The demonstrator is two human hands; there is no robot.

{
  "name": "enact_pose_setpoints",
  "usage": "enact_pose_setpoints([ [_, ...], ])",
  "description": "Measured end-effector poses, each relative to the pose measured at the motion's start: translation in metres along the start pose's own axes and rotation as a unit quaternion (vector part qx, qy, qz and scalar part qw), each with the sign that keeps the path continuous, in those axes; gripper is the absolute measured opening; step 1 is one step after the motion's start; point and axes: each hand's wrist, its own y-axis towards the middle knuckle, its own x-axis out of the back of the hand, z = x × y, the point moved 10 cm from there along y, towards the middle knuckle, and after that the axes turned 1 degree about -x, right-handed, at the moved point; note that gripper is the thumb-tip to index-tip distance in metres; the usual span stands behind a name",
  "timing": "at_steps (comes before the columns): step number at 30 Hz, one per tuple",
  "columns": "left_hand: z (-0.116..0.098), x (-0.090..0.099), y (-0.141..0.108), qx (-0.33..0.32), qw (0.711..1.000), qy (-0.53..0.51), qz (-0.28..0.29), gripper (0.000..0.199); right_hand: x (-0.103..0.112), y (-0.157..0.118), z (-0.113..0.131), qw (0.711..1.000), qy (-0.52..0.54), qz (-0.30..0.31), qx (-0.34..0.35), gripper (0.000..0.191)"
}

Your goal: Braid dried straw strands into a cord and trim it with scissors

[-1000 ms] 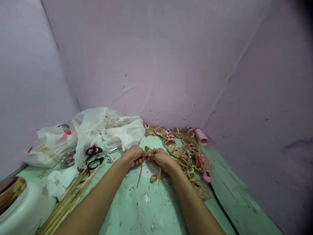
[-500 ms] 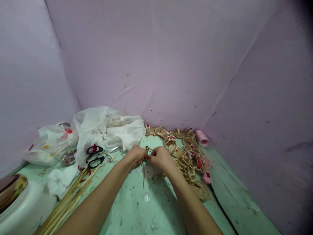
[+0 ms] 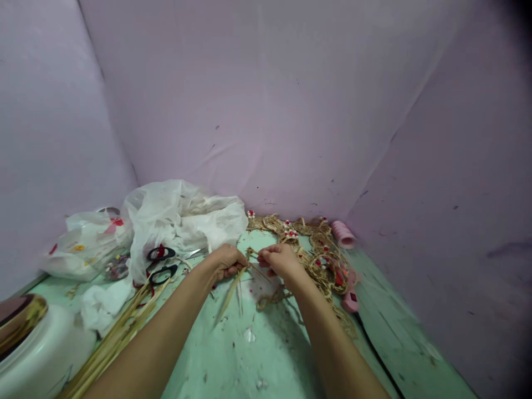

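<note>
My left hand point(image 3: 228, 261) is closed in a pinch around straw strands point(image 3: 229, 299), and their loose ends hang down toward the table. A small knotted or braided part point(image 3: 250, 252) stands up between the two hands. Just right of it, my right hand point(image 3: 283, 260) has thumb and forefinger together at the upper part of the same strands. One thin strand slants below the right fingers. Beside the right wrist lies a heap of braided straw pieces point(image 3: 307, 257) with red and white beads; the right forearm hides part of it.
Black-handled scissors point(image 3: 163, 274) and a bundle of long straw strips point(image 3: 118, 332) lie at left, before white plastic bags point(image 3: 183, 216). A white container point(image 3: 54, 349) stands front left. At right are a pink thread spool point(image 3: 344, 235) and a pink tool point(image 3: 350, 301) with a black cord.
My hands have moved slightly apart, and the right fingers have loosened from a tight fist. More of the strands now shows between and below the hands.
</note>
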Motion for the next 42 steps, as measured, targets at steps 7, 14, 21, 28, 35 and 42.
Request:
enact_pose_setpoints([
  [7, -0.002, -0.002, -0.001, -0.018, 1.0, 0.003, 0.011, 0.01, -0.042, 0.006, -0.017, 0.991, 0.081, 0.096, -0.041, 0.012],
  [14, -0.017, 0.008, -0.011, -0.041, 0.984, 0.168, -0.046, 0.013, -0.032, 0.015, -0.023, 0.996, 0.061, 0.063, -0.021, 0.01],
  [21, -0.018, 0.016, -0.015, -0.045, 0.96, 0.274, -0.047, 0.01, -0.031, 0.008, -0.019, 0.995, 0.059, 0.076, -0.01, 0.009],
  [28, -0.066, 0.085, -0.099, -0.049, 0.85, 0.478, -0.217, 0.02, -0.03, 0.008, -0.022, 0.996, 0.046, 0.069, -0.016, 0.007],
  [35, -0.035, 0.131, -0.135, 0.1, 0.787, 0.576, -0.198, 0.025, -0.029, 0.007, -0.024, 0.998, 0.009, 0.068, -0.006, 0.009],
  [42, 0.017, 0.133, -0.115, 0.175, 0.775, 0.586, -0.159, 0.016, -0.033, 0.008, -0.023, 0.996, 0.012, 0.087, 0.01, 0.012],
])
